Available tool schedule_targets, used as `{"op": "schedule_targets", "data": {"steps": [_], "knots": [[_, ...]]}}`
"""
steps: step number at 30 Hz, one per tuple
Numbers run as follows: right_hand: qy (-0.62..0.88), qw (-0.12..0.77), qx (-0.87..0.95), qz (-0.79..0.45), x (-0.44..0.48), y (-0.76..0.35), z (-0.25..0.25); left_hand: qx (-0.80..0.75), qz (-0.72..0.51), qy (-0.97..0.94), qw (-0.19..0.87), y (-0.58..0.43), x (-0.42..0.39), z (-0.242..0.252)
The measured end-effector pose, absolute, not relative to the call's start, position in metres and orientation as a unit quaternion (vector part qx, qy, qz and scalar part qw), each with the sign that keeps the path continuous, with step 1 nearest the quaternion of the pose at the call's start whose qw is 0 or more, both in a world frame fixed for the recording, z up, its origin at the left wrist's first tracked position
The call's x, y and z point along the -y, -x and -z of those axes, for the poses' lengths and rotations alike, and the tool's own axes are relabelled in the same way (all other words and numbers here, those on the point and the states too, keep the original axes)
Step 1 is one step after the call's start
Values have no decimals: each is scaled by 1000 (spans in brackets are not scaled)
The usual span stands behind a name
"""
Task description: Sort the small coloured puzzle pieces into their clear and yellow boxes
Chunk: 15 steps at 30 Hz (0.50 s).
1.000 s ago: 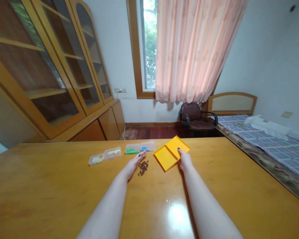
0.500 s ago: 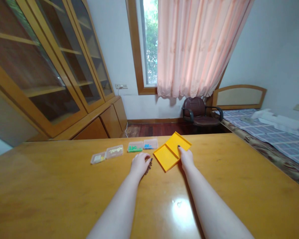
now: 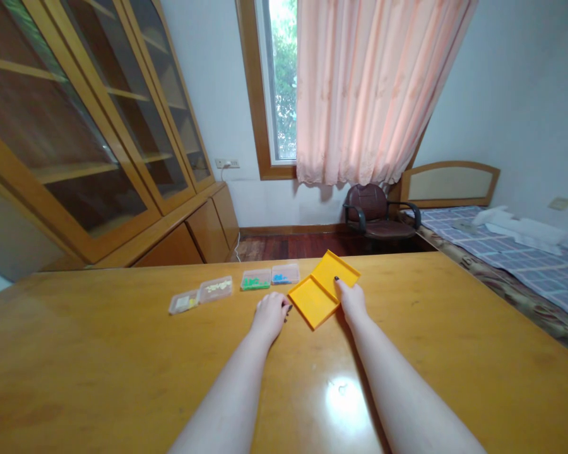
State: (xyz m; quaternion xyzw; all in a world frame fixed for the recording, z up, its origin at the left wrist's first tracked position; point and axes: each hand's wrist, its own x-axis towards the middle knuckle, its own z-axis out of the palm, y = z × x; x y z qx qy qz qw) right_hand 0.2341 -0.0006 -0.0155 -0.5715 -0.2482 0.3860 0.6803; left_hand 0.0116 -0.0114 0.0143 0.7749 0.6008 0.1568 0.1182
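My right hand grips an opened yellow hinged plastic case at its right side, thumb on the inside. The case lies tilted askew, its two shallow halves facing up, with nothing visible inside. Just left of it, my left hand is closed low over the table, fingers curled. Small dark brown knobby pieces show at its fingertips; the palm side and most of the pieces are hidden.
On the wooden table, left of the case, stand clear boxes with blue pieces, green pieces, cream pieces, and a smaller clear box. A chair and a bed stand beyond.
My left hand has curled over the brown pieces, which were lying more in the open beside it. The right hand keeps hold of the yellow case, and the view has shifted slightly.
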Motion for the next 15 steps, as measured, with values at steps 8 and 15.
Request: {"op": "schedule_targets", "data": {"steps": [8, 15], "knots": [[522, 673, 303, -428, 5, -221, 12, -556, -305, -766, 105, -15, 17, -24], [561, 665, 301, -390, 3, -226, 15, -720, -225, -652, 72, -9, 20, -19]]}}
